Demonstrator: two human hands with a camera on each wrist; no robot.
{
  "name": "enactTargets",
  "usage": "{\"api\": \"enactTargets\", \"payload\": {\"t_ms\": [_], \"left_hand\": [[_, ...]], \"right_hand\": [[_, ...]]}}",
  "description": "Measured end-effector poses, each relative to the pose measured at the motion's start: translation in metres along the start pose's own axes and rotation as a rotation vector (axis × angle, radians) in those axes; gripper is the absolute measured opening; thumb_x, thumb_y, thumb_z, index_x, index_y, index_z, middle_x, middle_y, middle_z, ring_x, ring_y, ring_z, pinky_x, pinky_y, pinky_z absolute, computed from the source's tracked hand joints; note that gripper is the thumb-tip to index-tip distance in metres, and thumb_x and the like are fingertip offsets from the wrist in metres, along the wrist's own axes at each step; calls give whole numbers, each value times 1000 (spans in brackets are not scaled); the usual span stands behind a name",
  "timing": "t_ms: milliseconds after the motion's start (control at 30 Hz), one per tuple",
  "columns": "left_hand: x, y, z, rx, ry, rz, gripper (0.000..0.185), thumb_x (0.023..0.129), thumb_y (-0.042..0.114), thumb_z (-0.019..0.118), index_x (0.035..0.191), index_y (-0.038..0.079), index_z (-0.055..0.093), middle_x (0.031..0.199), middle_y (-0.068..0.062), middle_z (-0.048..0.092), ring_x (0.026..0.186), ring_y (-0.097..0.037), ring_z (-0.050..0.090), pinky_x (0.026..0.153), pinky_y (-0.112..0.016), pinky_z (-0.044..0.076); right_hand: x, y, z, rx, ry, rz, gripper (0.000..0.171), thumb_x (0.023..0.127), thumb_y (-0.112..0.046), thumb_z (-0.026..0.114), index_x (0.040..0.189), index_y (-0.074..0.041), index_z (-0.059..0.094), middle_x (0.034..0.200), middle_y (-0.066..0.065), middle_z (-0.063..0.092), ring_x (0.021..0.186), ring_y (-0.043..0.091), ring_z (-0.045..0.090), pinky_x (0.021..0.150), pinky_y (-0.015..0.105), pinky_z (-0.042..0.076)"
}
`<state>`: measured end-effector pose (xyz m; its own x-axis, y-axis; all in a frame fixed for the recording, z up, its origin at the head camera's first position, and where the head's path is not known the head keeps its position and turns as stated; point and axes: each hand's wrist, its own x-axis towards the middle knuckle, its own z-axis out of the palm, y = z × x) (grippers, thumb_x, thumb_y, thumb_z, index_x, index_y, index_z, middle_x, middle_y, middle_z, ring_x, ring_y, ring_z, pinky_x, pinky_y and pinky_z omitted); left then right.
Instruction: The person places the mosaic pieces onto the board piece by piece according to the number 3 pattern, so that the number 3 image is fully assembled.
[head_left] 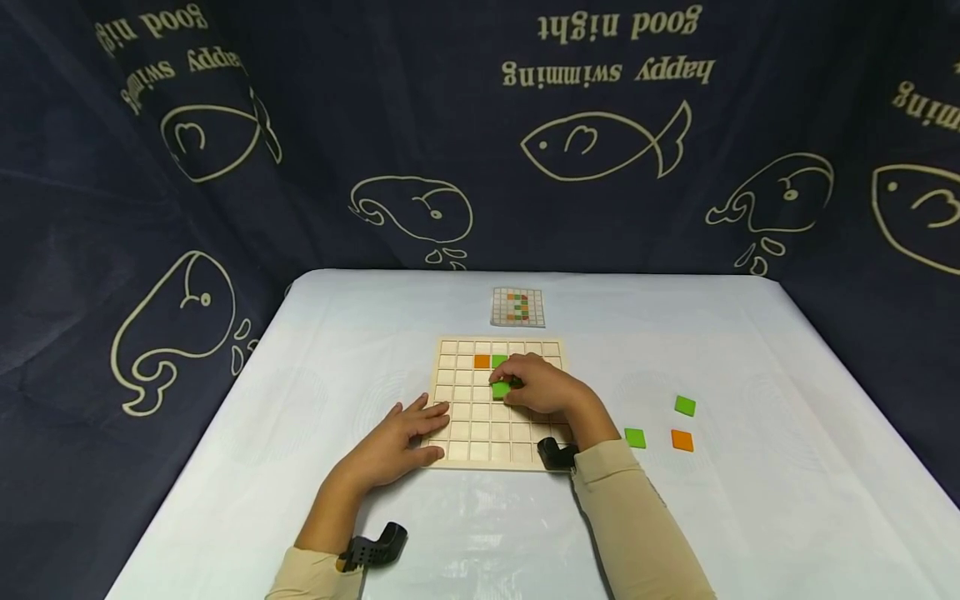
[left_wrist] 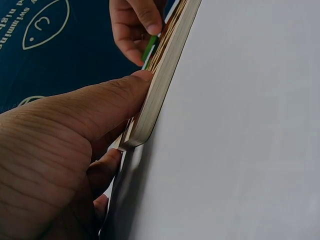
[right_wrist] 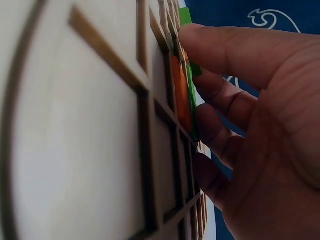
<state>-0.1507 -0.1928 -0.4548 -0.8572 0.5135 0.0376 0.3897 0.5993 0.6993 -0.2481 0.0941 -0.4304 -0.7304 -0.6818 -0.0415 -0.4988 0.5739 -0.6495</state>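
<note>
A pale wooden grid board (head_left: pixel 480 429) lies on the white table. Over its middle, my right hand (head_left: pixel 543 385) pinches a green square tile (head_left: pixel 500 390) between thumb and fingers. In the left wrist view that green tile (left_wrist: pixel 149 48) is tilted against the board's surface. An orange tile (head_left: pixel 482 362) and another green tile (head_left: pixel 498 361) sit side by side in the grid's second row from the top. At the board's lower left, my left hand (head_left: pixel 397 442) rests with fingers spread and relaxed, thumb and fingertips at the edge. My right fingers hide several grid cells.
Beyond the board lies a small pattern card (head_left: pixel 501 310) printed with coloured squares. Right of my right forearm are a loose green tile (head_left: pixel 635 437), an orange tile (head_left: pixel 682 440) and a farther green tile (head_left: pixel 686 406). A dark fish-print curtain (head_left: pixel 420 100) hangs behind the table.
</note>
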Motion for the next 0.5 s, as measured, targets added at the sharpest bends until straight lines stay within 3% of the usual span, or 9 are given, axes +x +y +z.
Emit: {"api": "enactTargets", "payload": {"t_ms": [500], "left_hand": [[0, 2, -1, -13, -4, -22, 57, 90, 24, 74, 139, 1, 56, 151, -4, 45, 149, -30, 19, 117, -62, 3]], "right_hand": [[2, -1, 4, -57, 12, 40, 26, 91, -11, 72, 116, -17, 70, 101, -8, 61, 94, 17, 47, 86, 37, 40]]}}
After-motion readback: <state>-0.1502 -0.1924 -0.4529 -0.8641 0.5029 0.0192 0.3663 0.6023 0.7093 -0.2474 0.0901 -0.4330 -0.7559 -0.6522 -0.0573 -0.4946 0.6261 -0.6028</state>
